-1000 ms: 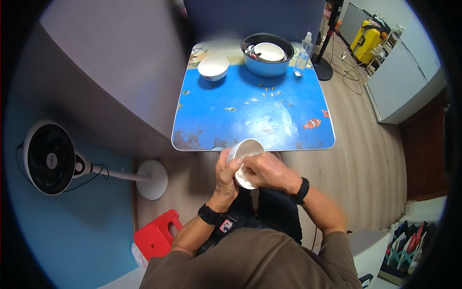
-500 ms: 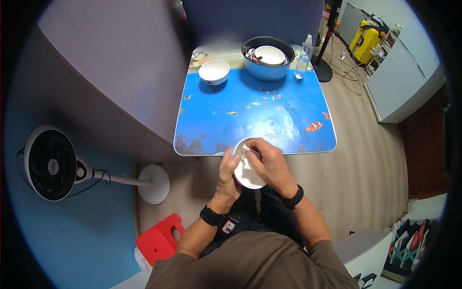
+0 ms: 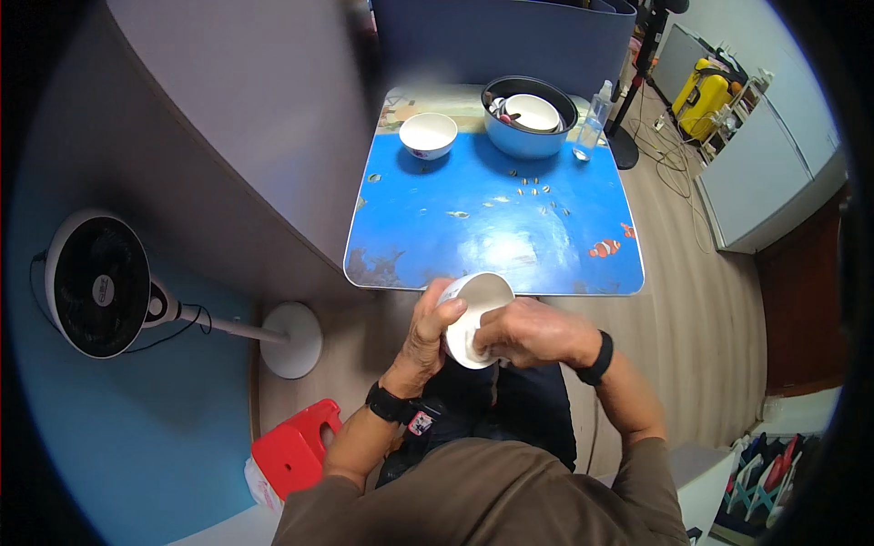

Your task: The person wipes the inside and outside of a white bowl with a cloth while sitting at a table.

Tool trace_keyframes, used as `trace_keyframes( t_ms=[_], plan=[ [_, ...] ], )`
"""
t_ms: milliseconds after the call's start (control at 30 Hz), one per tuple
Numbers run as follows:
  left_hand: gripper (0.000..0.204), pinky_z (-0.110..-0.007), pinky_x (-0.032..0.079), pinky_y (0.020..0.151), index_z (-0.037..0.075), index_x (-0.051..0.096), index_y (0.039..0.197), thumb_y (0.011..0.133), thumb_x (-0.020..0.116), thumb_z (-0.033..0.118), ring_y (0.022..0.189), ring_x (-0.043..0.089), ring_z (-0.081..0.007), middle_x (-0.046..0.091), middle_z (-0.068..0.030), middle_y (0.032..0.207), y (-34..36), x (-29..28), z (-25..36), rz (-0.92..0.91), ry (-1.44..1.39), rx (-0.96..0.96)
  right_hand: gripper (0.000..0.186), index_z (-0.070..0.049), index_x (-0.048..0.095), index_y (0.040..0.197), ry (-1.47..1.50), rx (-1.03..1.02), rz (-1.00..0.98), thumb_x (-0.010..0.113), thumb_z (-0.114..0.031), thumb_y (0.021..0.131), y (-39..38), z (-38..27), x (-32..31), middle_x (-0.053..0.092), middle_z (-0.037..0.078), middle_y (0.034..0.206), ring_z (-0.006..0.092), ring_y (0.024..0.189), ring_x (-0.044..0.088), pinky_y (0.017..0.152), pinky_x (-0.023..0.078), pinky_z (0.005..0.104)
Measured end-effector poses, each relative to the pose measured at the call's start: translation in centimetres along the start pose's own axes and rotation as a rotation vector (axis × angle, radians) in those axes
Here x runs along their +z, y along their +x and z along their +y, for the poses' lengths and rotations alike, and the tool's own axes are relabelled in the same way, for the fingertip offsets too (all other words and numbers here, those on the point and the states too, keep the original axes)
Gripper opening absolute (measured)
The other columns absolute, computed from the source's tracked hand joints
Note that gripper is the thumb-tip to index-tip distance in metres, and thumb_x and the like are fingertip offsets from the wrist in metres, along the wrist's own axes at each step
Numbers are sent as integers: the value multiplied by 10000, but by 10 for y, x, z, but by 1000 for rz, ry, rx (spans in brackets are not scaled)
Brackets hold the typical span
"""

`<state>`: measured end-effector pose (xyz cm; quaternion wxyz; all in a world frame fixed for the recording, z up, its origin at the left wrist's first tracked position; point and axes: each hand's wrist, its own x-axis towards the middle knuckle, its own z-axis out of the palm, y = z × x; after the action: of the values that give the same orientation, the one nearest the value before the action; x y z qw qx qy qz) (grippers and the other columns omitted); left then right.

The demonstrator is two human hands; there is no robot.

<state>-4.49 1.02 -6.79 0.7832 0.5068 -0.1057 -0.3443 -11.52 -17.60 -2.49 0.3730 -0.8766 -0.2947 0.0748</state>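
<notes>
Over my lap, just off the near edge of the blue table [image 3: 428, 250], my left hand [image 3: 426, 332] grips a white bowl [image 3: 489, 289] by its left side, thumb on the rim. The bowl is tilted, its inside partly visible. My right hand [image 3: 539, 333] reaches into it from the right, fingers closed on a crumpled white cloth or tissue [image 3: 472, 343] pressed against the inner wall. Part of that wad is hidden behind the fingers. Farther off on the table stands another white bowl [image 3: 428, 134], upright, with a small pattern outside.
A blue pot [image 3: 523, 144] at the table's back holds a white bowl [image 3: 532, 111] and utensils. Right of it stands a clear spray bottle [image 3: 591, 129]. A white fan [image 3: 102, 287] and a red stool [image 3: 291, 455] are on the left. Cables lie on the floor at the right.
The bowl in my left hand has tipped more to one side. My right hand has moved with the white wad from the bowl's far part to its near part. The whole view has shifted slightly.
</notes>
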Motion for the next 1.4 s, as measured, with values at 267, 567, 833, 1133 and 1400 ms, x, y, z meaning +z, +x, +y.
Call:
trace_keyframes(
  t_ms=[267, 567, 833, 1133, 1400],
  plan=[
    [524, -329, 518, 873, 36, 539, 1226, 848, 623, 389, 1000, 619, -191, 613, -98, 1102, -3, -5, 6, -58, -197, -137, 304, -11, 566, 1038, -558, -245, 437, 631, -57, 745, 18, -9, 7, 539, 113, 900, 262, 871, 622, 673, 542, 379],
    [500, -314, 497, 888, 21, 542, 1197, 835, 616, 357, 990, 604, -175, 618, -95, 1066, -6, 0, 7, 34, -174, -24, 220, 3, 582, 924, -508, 127, 265, 650, -41, 719, 22, -13, 26, 581, 122, 814, 296, 696, 638, 617, 522, 417],
    [495, -309, 492, 835, 22, 530, 1120, 812, 613, 401, 941, 591, -162, 596, -74, 1009, 8, -7, 1, 75, -74, 185, 149, 10, 631, 919, 642, 188, 490, 601, -14, 775, 36, -7, 39, 668, 99, 855, 186, 704, 637, 631, 500, 320],
    [520, -323, 485, 882, 50, 545, 1202, 840, 591, 420, 996, 595, -183, 611, -83, 1075, 6, -9, -6, 49, -162, 19, 228, 29, 623, 1084, 509, 292, 881, 592, -13, 861, 31, -3, 38, 675, 107, 942, 140, 826, 648, 733, 517, 269],
    [457, -298, 462, 778, 49, 564, 1048, 801, 603, 431, 879, 561, -151, 581, -63, 950, 6, 8, 11, 28, -153, -39, 204, -12, 648, 956, 296, -20, 444, 618, 6, 754, 33, -10, 30, 646, 186, 889, 366, 800, 633, 710, 501, 416]
  ],
)
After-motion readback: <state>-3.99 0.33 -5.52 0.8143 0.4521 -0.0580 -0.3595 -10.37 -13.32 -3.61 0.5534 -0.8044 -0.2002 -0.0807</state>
